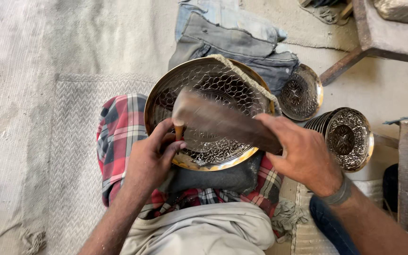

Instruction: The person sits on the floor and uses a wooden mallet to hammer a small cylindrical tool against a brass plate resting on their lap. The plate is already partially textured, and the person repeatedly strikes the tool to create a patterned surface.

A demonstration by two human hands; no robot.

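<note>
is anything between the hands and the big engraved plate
Nothing visible for the left hand: its fingers rest at the engraved plate rim, pinching a small tool. The right hand swings a blurred mallet that passes over the plate's face.

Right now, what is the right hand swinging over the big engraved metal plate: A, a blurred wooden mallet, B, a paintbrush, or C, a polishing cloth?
A: the right hand grips a blurred, brown wooden mallet across the engraved plate, while the left hand holds a small punch against it.

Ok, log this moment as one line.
left hand: pinches chisel on engraved brass plate | right hand: grips blurred hammer
</note>
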